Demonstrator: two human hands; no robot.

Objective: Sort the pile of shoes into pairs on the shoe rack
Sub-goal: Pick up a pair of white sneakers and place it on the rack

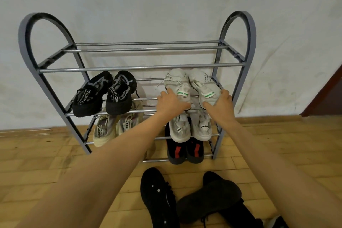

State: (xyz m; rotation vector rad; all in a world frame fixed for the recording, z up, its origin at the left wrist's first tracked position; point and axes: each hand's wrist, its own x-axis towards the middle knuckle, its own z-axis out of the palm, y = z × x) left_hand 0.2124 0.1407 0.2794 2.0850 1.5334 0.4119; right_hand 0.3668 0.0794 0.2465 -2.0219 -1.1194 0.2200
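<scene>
A grey metal shoe rack [140,68] with arched side frames and chrome rails stands against a pale wall, both hands reaching into its second tier. The left hand [171,102] lies spread over the heel of one white knit sneaker with a green-lettered tab [178,84]; the right hand [221,102] cups the heel of its matching white sneaker [204,86] just beside it, fingers wrapped around the back. The pair sits toes toward the wall, laces loose. Left of the left hand, on the same tier, rests a black-and-grey knit pair with lettered straps [104,92]. Below the hands sit another white pair [190,127] and, lower, a black pair with red stripes [185,151]; a beige pair [114,126] lies lower left. Nearest the person, two plain black shoes [185,200] lie on the wooden floor.
</scene>
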